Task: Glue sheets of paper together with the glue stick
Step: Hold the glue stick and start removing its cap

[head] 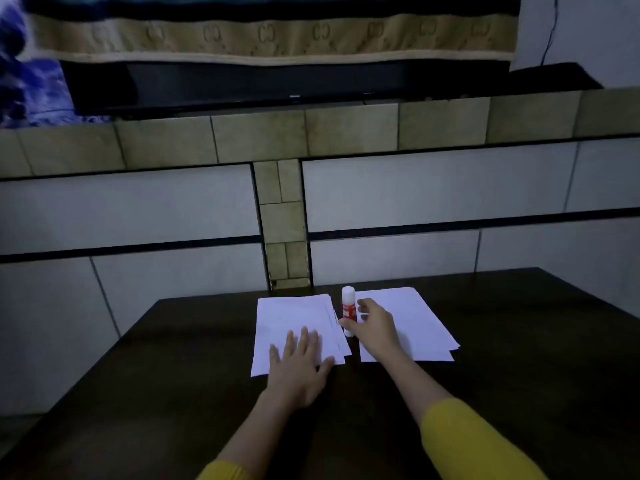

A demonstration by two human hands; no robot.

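Note:
Two stacks of white paper lie side by side on a dark table (pixel 180 393). My left hand (pixel 300 362) rests flat, fingers spread, on the near part of the left stack (pixel 291 320). Between the stacks a white glue stick (pixel 348 310) with a red label stands upright, capped. My right hand (pixel 375 327) reaches over the right stack (pixel 415 320), with thumb and fingers curled around the stick's lower half. Whether the fingers press on it is hard to tell.
The table's far edge meets a tiled wall (pixel 433 188). Above runs a tiled ledge (pixel 346 129) bearing a long black device (pixel 277 84) under a patterned cloth (pixel 263 32). Yellow sleeves cover both forearms.

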